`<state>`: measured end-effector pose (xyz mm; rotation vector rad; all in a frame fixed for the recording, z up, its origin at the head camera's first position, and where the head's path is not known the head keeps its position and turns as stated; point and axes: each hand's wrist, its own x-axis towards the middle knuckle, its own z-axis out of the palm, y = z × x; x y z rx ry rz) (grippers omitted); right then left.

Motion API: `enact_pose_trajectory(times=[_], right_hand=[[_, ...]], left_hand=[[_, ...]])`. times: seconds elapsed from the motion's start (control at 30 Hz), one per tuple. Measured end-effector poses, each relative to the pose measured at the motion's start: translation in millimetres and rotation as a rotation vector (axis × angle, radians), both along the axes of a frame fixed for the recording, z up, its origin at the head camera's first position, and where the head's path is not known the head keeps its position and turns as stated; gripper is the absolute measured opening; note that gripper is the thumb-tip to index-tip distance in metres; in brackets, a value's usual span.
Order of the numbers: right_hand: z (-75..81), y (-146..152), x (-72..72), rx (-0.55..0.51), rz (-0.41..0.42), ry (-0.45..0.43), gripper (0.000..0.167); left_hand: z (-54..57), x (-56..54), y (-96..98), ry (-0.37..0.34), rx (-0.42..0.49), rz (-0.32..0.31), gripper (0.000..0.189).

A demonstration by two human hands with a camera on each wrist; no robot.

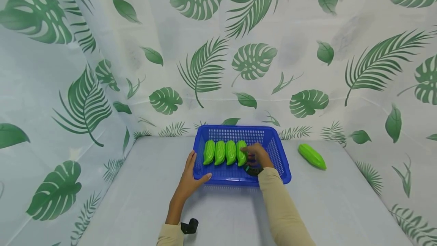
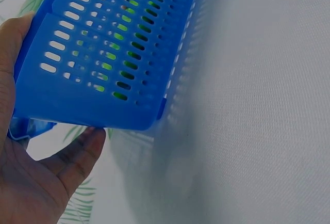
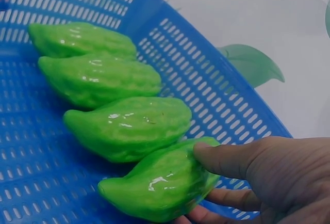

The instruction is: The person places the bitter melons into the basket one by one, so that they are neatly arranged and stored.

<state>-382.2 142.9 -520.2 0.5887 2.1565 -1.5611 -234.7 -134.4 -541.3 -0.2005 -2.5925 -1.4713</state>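
Observation:
Several bumpy, glossy green bitter gourds lie side by side in a blue plastic basket (image 1: 225,180), tips toward the person. My right hand (image 1: 257,154) reaches inside and holds the rightmost bitter gourd (image 3: 160,182). Its thumb presses the top near the blunt end, with the other fingers at the side and partly hidden beneath. Beside that gourd lies another bitter gourd (image 3: 131,126). My left hand (image 1: 187,181) grips the basket's near left corner, thumb over the front rim and fingers along the left side. In the left wrist view, fingertips touch the basket's wall (image 2: 93,100).
A smoother, ridged green toy vegetable (image 1: 312,156) lies on the white tabletop (image 1: 341,208), right of the basket. Behind and at the sides hangs a leaf-printed white sheet (image 1: 211,117). A black wrist device (image 1: 189,226) sits at the left wrist.

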Motion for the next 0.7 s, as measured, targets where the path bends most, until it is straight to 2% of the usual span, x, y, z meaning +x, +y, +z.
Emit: enact_pose_trajectory(times=[0.4,0.7], right_hand=[[0.1,0.9,1.3,0.010,0.015,0.001,0.054],[7.7,0.6,9.4,-0.003,0.031,0.012,0.059]], left_hand=[[2.1,2.3,1.0,-0.015,-0.001,-0.002,0.101],[3.3,1.0,0.1,-0.022,-0.015,-0.001,0.102]])
